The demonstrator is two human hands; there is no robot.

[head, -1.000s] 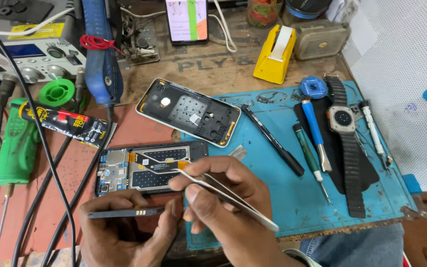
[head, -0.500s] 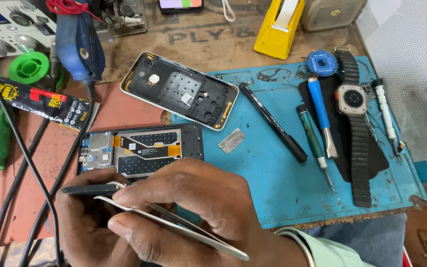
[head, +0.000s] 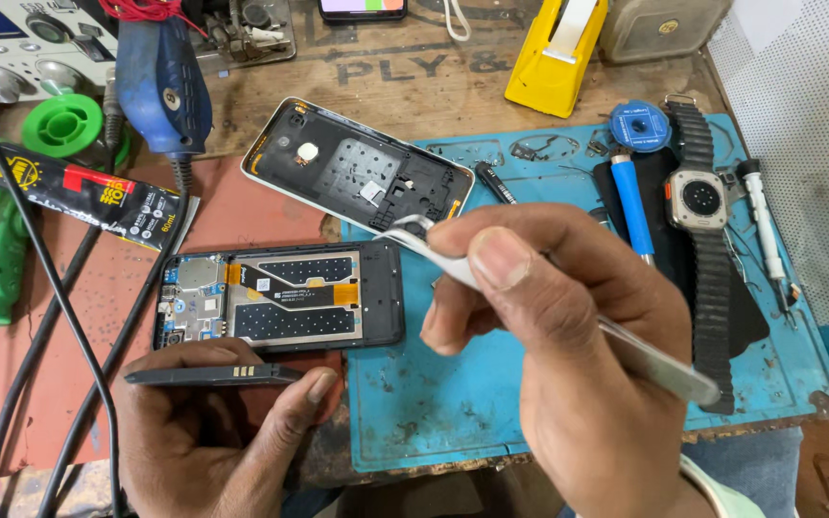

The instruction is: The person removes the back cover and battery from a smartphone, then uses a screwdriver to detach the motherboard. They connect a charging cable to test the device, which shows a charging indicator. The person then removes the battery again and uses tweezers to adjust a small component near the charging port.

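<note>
Hands, head view: right hand (head: 578,355) closed on a pair of silver tweezers (head: 549,307), now lifted to centre frame, curved tip near the lower edge of the detached back cover (head: 357,177); half a second ago the same hand lay low at the bottom of the frame, over the left hand, tweezers pointing down to the right. Left hand (head: 213,432), lower left, grips a thin dark battery (head: 208,375) edge-on, gold contacts up, held just below the opened phone (head: 280,297); its place is little changed. Opened phone: centre left, on the red mat (head: 242,216), flex cable and board exposed, battery bay vacant. Judged reading: battery is out of the body, and the tweezers have moved on toward the cover. Blue work mat (head: 434,422): right half of the tabletop, bearing a blue-handled screwdriver (head: 630,201), a smartwatch with black strap (head: 698,206) and a white-handled tool (head: 765,230). Upper left: blue rotary tool (head: 160,82), green solder spool (head: 61,125), black glue tube (head: 79,192). Top centre: yellow tape dispenser (head: 554,53).
</note>
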